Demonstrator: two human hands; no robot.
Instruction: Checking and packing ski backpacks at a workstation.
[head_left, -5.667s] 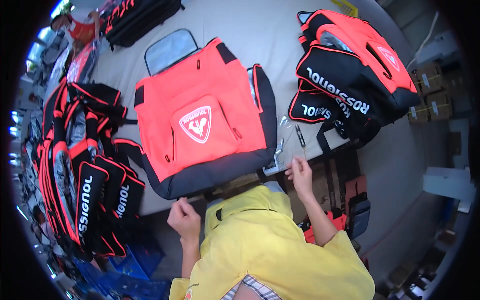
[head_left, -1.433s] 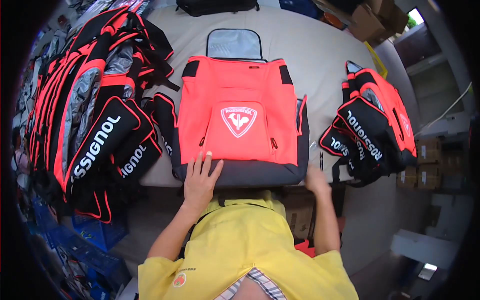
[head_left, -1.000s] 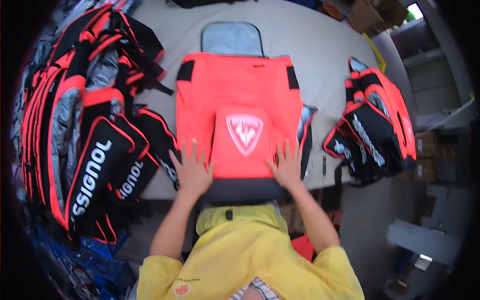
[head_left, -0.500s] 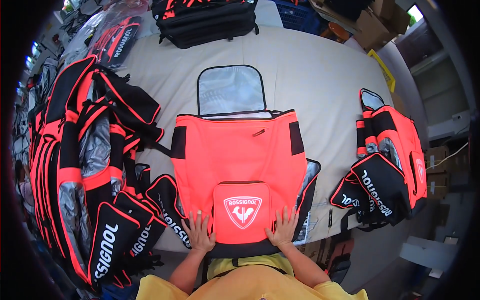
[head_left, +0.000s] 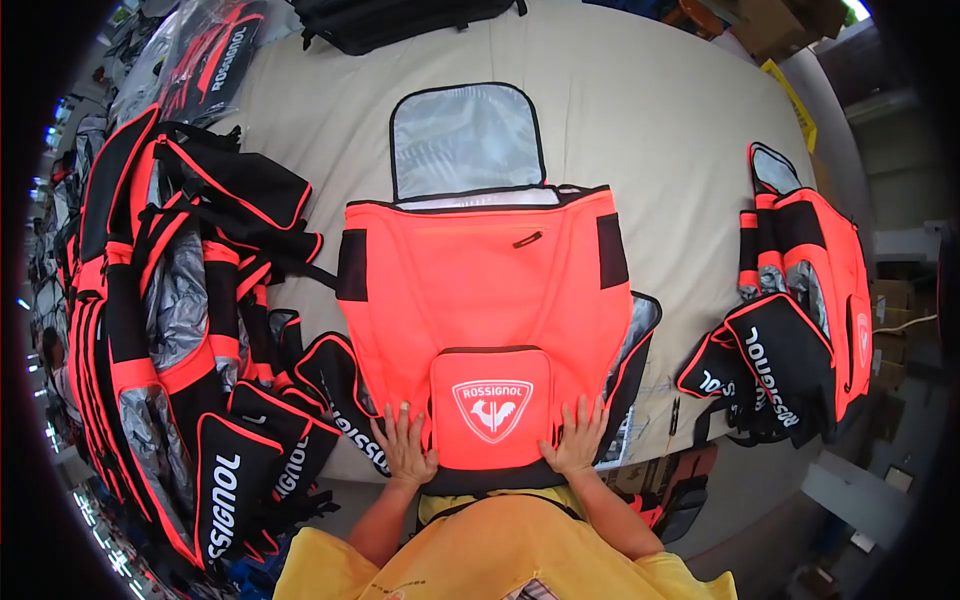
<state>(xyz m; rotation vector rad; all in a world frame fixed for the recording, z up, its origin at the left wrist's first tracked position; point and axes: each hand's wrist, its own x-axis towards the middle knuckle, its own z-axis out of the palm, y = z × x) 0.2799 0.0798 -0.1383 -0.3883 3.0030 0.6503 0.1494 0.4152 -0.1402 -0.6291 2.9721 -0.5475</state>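
A bright coral-red backpack [head_left: 480,280] with black side patches lies flat on the cloth-covered table [head_left: 640,130], its base toward me. Its silver-lined top flap [head_left: 468,140] is folded back, away from me. On the front sits a small pocket [head_left: 492,408] with a white shield emblem. My left hand [head_left: 405,446] rests spread on the lower left of the bag, beside that pocket. Spread likewise, my right hand [head_left: 575,436] presses on the lower right. Neither hand grasps anything. A black side flap with silver lining [head_left: 636,345] sticks out at the bag's right.
Many similar bags [head_left: 180,330] are heaped at the left. Another red and black bag [head_left: 815,300] stands at the table's right edge. A black bag [head_left: 400,22] lies at the far side, near a plastic-wrapped one [head_left: 215,65]. A dark pen [head_left: 674,415] lies near the right front edge.
The view has shifted, so the backpack looks slightly larger and the far black bag is more cut off. My hands stay flat in about the same places on the backpack.
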